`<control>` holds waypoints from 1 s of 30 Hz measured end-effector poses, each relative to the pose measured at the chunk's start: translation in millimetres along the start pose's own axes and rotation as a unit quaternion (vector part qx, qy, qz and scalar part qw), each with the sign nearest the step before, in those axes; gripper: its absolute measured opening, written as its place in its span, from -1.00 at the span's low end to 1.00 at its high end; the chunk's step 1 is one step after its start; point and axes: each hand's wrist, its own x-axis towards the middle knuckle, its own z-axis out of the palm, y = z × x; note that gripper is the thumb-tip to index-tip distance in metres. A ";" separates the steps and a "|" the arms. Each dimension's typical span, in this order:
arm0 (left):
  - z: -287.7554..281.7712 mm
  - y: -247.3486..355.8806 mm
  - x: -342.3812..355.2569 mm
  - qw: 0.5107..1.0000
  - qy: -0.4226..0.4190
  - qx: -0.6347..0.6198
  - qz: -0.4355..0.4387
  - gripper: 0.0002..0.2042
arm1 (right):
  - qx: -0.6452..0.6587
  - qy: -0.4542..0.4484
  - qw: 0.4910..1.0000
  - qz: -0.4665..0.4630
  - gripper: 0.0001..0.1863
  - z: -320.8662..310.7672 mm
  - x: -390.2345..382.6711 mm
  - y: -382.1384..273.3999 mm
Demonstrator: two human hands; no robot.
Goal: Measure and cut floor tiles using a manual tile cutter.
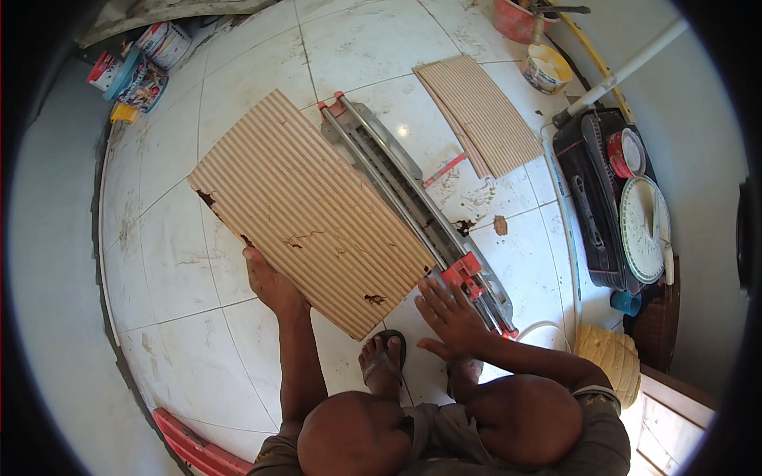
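A large brown tile [298, 214] with a ribbed face, several dark patches and chipped-looking spots is held at a slant in front of me. My left hand [274, 283] grips its lower left edge, with most of the fingers hidden beneath it. Just off the tile's lower right corner, my right hand [452, 321] has its fingers spread and holds nothing. Close beyond those fingertips is the red carriage [464, 276] of a manual tile cutter [381, 170]. The cutter's twin metal rails run diagonally along the tile's right side, and the tile covers part of its base.
Other ribbed tiles [484, 115] lie farther off, beside a red strip [444, 170]. Paint buckets [143, 79] stand far left; a small yellow-white bucket [546, 70] sits far right. A black suitcase [587, 198] carries a round lid [644, 226]. Brown fragments [500, 225] litter the white tiled floor.
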 end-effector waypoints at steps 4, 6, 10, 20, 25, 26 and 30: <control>-8.8 -6.1 -10.8 0.998 0.007 0.057 -0.012 -0.47 | -0.037 0.005 0.998 -0.048 -0.18 -6.5 32.2 -7.1; -6.5 -16.0 -22.7 0.992 -0.061 0.107 -0.014 -0.42 | -0.057 0.009 0.996 -0.065 -0.20 -16.5 70.4 -0.5; 5.0 -19.8 -52.6 0.988 -0.131 0.078 0.001 -0.57 | -0.089 0.118 0.987 -0.056 -0.17 -74.6 178.8 24.4; 29.6 -9.4 -56.8 0.985 -0.159 0.071 0.009 -0.62 | -0.033 0.128 0.990 -0.040 -0.19 -44.8 167.0 -16.8; 8.2 -16.8 -29.3 0.995 -0.098 0.014 0.009 -0.53 | 0.001 -0.051 0.988 -0.143 -0.17 34.5 13.3 -43.9; 8.3 -13.1 -25.9 0.994 -0.101 0.034 0.017 -0.47 | 0.001 -0.053 0.988 -0.145 -0.17 29.6 4.6 -41.1; 15.7 -2.9 -20.6 0.997 -0.067 0.033 0.003 -0.51 | 0.062 -0.063 0.985 -0.146 -0.15 5.6 16.7 -40.4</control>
